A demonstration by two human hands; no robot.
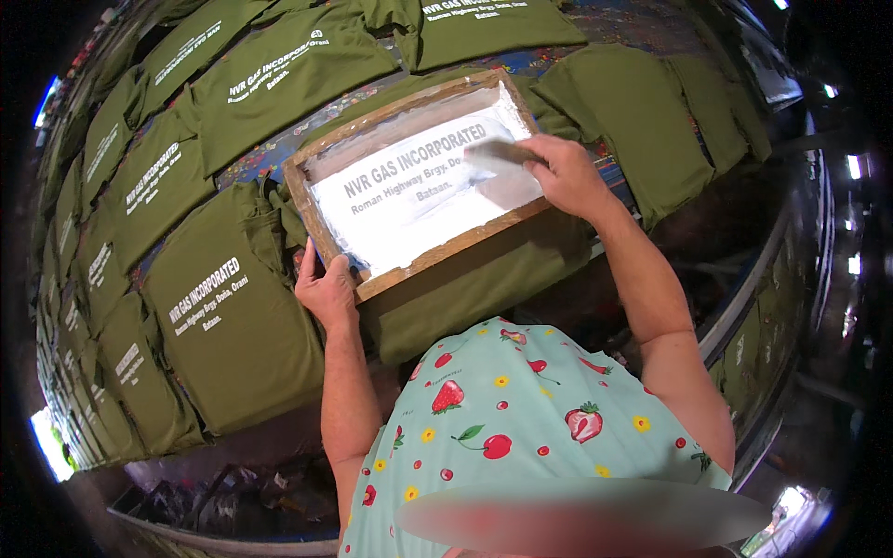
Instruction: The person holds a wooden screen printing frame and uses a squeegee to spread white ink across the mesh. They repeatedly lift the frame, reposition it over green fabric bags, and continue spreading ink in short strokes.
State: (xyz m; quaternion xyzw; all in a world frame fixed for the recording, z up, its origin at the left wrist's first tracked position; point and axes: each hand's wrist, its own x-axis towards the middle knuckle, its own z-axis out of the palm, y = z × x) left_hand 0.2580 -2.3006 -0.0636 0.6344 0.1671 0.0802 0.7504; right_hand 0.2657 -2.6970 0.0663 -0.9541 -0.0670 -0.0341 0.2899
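Observation:
A wooden-framed printing screen (456, 245) lies tilted across an olive-green shirt (474, 284) in front of me. White ink (400, 232) is spread over its mesh, where grey stencil lettering shows through. My left hand (327, 293) grips the frame's near left corner, with the thumb by the inner edge and fingers along the outer side. My right hand (569, 177) is closed on a squeegee (502, 154), which is over the right part of the mesh and smeared by motion. The squeegee's lower edge cannot be made out clearly.
Printed olive shirts (209, 288) lie in rows to the left and beyond the screen. Unprinted olive shirts (633, 121) lie at the far right. Ink-spotted table surface (270, 153) shows between them. A rail (744, 307) runs along the right, with more shirts beyond it.

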